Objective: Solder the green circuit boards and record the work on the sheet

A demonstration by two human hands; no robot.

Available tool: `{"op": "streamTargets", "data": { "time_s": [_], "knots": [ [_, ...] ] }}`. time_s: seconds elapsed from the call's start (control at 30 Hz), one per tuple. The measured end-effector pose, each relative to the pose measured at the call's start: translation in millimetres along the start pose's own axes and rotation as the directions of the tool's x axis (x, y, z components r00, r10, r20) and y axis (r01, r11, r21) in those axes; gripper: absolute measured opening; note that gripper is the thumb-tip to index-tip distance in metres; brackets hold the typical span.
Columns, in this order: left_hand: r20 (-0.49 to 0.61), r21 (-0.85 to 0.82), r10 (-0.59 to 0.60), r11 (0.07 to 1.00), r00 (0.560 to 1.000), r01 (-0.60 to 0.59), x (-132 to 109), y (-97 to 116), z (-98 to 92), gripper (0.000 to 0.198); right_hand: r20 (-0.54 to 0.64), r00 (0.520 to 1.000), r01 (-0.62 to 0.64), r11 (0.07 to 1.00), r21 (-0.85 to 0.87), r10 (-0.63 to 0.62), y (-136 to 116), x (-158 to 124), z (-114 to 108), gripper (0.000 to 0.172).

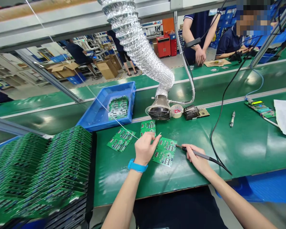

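Observation:
My left hand [145, 148], with a blue band at its wrist, pinches a thin strand of solder wire [120, 123] that runs down from the upper left. Its short end sticks out past my fingers, over a green circuit board [165, 152]. My right hand [196, 159] is closed round a soldering iron [200, 155], whose tip is at the right edge of that board. Another circuit board [147, 126] lies behind my left hand, partly covered by it. Left of them, more circuit boards [121, 139] lie flat on the green table [193, 178].
Racked circuit boards [59, 165] fill the left side. A blue bin [97, 109] holds stacked boards. A fume duct [154, 68] hangs ahead, near a tape roll [177, 111] and a soldering stand [192, 112]. A pen [232, 119] lies right. Co-workers are across the bench.

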State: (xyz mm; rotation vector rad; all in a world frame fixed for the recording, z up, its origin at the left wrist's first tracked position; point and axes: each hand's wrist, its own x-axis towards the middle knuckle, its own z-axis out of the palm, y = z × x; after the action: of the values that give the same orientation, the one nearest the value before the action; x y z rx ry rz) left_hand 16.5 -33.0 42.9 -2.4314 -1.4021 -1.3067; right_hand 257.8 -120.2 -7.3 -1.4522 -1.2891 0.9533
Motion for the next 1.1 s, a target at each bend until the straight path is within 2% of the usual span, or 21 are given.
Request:
{"op": "streamTargets", "data": {
  "time_s": [0.1, 0.17, 0.27, 0.33, 0.4, 0.47, 0.57, 0.7, 1.1],
  "knots": [
    [-0.065, 0.088, -0.045, 0.995, 0.997, 0.051, -10.8, -5.5, -14.2, 0.035, -0.005, 1.000, -0.001, 1.000, 0.009, 0.001, -1.0, -0.2, -0.8, 0.045],
    [-0.031, 0.003, -0.156, 0.988, 0.987, 0.157, -23.0, -2.5, -13.2, 0.038, -0.011, 1.000, -0.005, 0.999, 0.033, 0.005, -1.2, -0.7, -1.9, 0.044],
    [0.149, -0.200, -0.321, 0.917, 0.935, 0.346, -38.8, 7.2, -2.1, 0.041, -0.028, 1.000, -0.013, 0.997, 0.079, 0.015, -1.0, -2.6, -2.8, 0.045],
    [0.279, -0.254, -0.333, 0.879, 0.901, 0.403, -44.1, 12.8, 6.0, 0.038, -0.037, 0.999, -0.009, 0.996, 0.086, 0.013, -1.2, -5.6, -0.8, 0.046],
    [0.358, -0.267, -0.274, 0.886, 0.893, 0.379, -45.4, 15.9, 11.9, 0.030, -0.045, 0.999, -0.002, 0.997, 0.072, 0.005, -2.6, -10.2, 3.9, 0.045],
    [0.385, -0.281, -0.203, 0.903, 0.900, 0.324, -45.5, 16.9, 15.9, 0.020, -0.065, 0.998, 0.018, 0.999, 0.042, -0.015, -5.7, -15.6, 10.5, 0.045],
    [0.361, -0.284, -0.153, 0.921, 0.920, 0.265, -47.4, 16.5, 20.9, 0.016, -0.088, 0.992, 0.087, 0.996, -0.031, -0.089, -12.9, -21.9, 19.6, 0.043],
    [0.326, -0.267, -0.130, 0.938, 0.937, 0.223, -51.6, 15.0, 27.0, 0.015, -0.049, 0.982, 0.176, 0.980, -0.097, -0.181, -19.5, -22.4, 25.1, 0.040],
    [0.309, -0.246, -0.057, 0.959, 0.949, 0.138, -55.4, 10.2, 37.5, 0.015, 0.002, 0.994, 0.108, 0.991, -0.083, -0.108, -15.6, -17.2, 26.7, 0.039]
  ]
}}
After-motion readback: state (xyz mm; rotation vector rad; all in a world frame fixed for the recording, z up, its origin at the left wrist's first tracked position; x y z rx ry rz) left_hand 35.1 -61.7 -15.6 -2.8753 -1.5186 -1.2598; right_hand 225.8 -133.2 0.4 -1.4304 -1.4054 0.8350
